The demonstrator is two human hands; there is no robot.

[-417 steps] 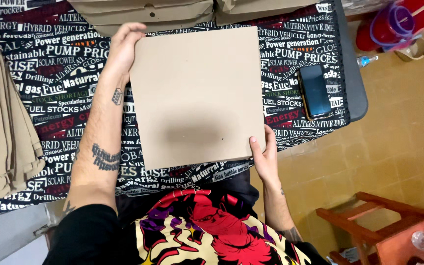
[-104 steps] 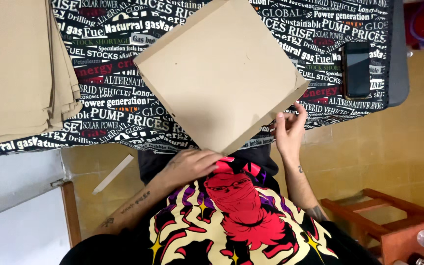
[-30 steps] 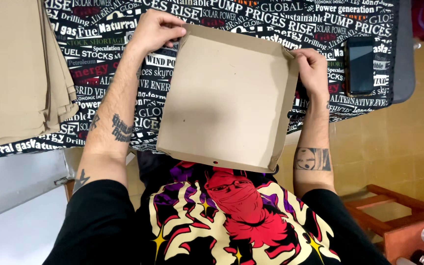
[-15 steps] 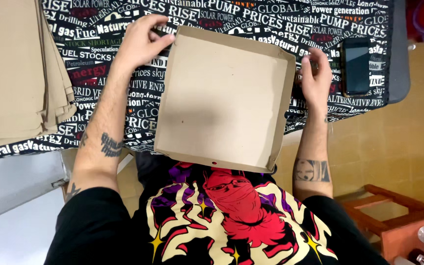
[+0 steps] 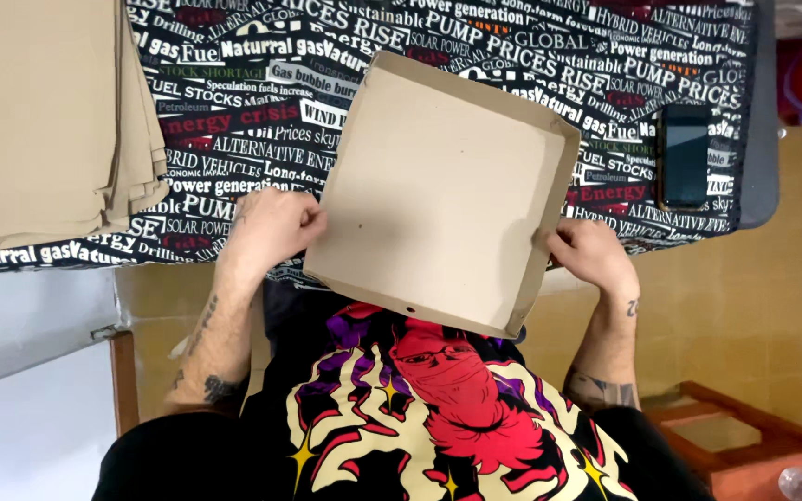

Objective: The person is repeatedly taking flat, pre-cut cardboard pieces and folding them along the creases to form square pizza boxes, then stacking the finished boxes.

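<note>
— Where is the box?

— The cardboard box point(image 5: 443, 199) lies open side up on the bench point(image 5: 475, 37), its near edge hanging over the bench edge toward the person's shirt point(image 5: 447, 427). It is a shallow tray with low walls, turned a little askew.

— And the hands?

— The left hand point(image 5: 271, 227) presses against the box's left wall, fingers curled; its grip is closed on that wall. The right hand point(image 5: 591, 255) sits at the box's near right corner, fingers bent around the wall, grip closed on it.

— Anything else near the box?

— A stack of flat cardboard point(image 5: 48, 121) lies well to its left. A dark phone point(image 5: 684, 153) lies to its right, near the bench edge.
</note>
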